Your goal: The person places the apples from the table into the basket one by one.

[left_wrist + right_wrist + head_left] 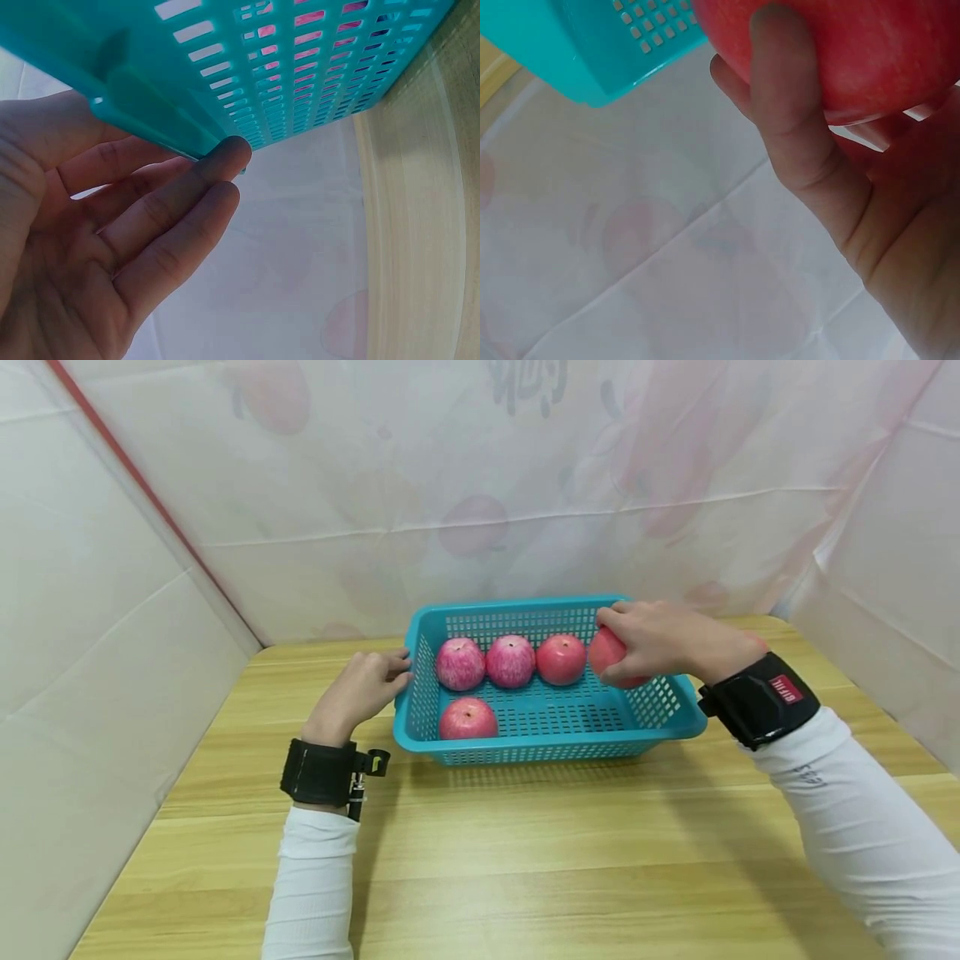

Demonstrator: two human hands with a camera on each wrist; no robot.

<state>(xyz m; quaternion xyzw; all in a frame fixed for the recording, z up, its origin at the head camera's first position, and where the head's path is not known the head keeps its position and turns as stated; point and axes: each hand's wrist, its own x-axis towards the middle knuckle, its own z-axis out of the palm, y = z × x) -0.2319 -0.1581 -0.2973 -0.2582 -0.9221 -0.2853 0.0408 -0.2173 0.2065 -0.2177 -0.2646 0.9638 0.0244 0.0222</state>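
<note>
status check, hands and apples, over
Right hand grips apple at right end of basket. Left hand touches basket's left end. Four other apples inside. No obstruction visible.

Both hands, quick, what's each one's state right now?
Left hand: touching the basket; whether gripping can't be told.
Right hand: closed, holding a red apple.

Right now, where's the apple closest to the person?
In the head view, that apple sits front-left in the turquoise basket, in front of the leftmost striped apple.

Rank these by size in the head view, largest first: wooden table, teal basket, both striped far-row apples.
1. Wooden table
2. Teal basket
3. Left striped apple and right striped apple: alike, so unranked.
</note>
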